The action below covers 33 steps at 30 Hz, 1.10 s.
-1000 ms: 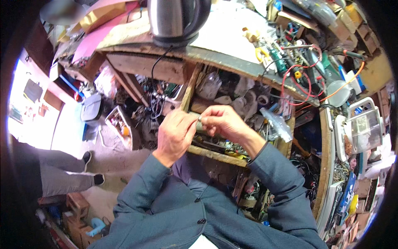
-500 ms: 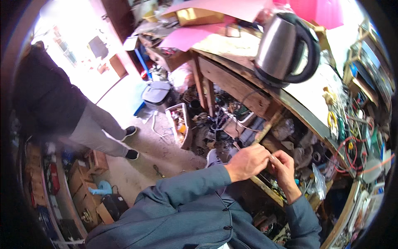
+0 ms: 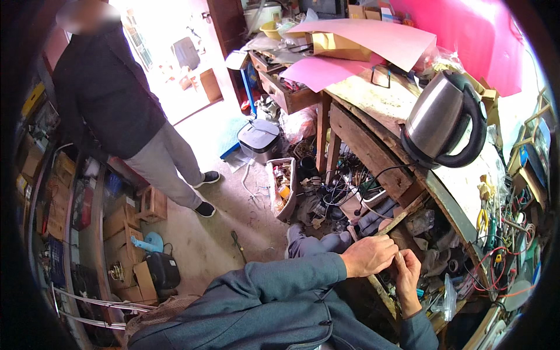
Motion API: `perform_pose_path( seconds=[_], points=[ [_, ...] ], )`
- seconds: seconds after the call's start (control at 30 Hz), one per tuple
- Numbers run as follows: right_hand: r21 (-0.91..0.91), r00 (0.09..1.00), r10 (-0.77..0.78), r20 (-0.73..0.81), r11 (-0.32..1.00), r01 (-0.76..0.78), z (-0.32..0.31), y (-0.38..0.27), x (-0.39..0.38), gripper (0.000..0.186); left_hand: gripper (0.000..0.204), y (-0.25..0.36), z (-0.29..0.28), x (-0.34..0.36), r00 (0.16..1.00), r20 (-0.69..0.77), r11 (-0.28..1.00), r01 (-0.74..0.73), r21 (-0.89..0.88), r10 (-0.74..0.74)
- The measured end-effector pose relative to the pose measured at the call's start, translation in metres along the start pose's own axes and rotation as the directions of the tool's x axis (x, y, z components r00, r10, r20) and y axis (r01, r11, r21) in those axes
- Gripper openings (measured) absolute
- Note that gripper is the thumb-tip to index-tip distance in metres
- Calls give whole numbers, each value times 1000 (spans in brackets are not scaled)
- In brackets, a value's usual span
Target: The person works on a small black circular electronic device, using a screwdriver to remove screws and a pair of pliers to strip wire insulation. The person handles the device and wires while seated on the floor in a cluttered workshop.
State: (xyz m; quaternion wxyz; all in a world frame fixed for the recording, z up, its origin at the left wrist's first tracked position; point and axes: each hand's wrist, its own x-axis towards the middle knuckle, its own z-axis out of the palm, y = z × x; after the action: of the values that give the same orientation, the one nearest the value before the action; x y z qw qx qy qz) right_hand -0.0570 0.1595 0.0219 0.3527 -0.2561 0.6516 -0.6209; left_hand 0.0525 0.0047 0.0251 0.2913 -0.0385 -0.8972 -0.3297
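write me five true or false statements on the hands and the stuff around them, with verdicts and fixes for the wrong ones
1. A steel kettle with a black handle stands on the workbench. True.
2. The left hand and the right hand are spread wide apart. False: they are close together, fingertips about meeting.
3. A clear plastic bag lies to the right of the right hand. True.
4. The standing person wears light trousers. True.
5. That person's shoes are bright red. False: they are dark with pale soles.
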Motion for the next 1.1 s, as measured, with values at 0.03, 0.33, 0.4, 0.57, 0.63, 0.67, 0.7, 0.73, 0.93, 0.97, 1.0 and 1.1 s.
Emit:
perform_pose_path(
  seconds=[0.03, 0.33, 0.4, 0.57, 0.63, 0.67, 0.7, 0.73, 0.93, 0.97, 1.0, 1.1],
  points=[
    [5, 1000, 8, -1, 1000, -8, 1, -1, -1, 21, 11, 1, -1, 0, 1000, 3, 1000, -3, 4, 3],
    [-97, 997, -65, 39, 993, 68, -2, -3, 0, 20, 16, 1, 0, -2, 1000, 1, 1000, 27, 11, -27],
    [-161, 996, -85, 24, 983, 88, -2, 0, 0, 20, 16, 0, 0, -1, 999, 3, 999, 32, 8, -32],
    [-201, 998, -61, 25, 977, 64, -3, 2, 1, 26, 14, 0, 1, -4, 1000, 4, 999, 24, 24, -24],
    [-336, 991, -136, 21, 932, 135, -1, -1, -1, 30, 14, 0, 3, -5, 1000, -5, 999, 7, 54, -7],
    [-326, 986, -162, 35, 931, 164, 5, -9, 2, 32, 15, -7, 4, -5, 998, 43, 994, -51, 102, 46],
    [-337, 985, -169, 40, 926, 172, -8, 7, 1, 31, 16, -5, 11, -6, 999, 23, 998, -28, 58, 27],
    [-334, 980, -193, 44, 922, 197, -17, 23, 9, 30, 16, -5, 13, -5, 1000, 9, 999, -18, 32, 18],
    [-174, 992, -103, 68, 978, 114, -8, 13, 1, 31, 21, -2, 12, -7, 996, 78, 999, 38, -15, -37],
    [-200, 992, -117, 54, 972, 125, -8, 15, 2, 31, 21, -3, 12, -6, 996, 77, 998, 46, -32, -44],
    [-194, 993, -98, 60, 975, 107, -9, 15, 4, 29, 20, -5, 12, -5, 996, 78, 997, 53, -50, -49],
    [-271, 987, -133, 93, 950, 153, -7, 9, 4, 27, 20, -9, 13, -8, 998, 57, 999, 40, -18, -39]
  ],
)
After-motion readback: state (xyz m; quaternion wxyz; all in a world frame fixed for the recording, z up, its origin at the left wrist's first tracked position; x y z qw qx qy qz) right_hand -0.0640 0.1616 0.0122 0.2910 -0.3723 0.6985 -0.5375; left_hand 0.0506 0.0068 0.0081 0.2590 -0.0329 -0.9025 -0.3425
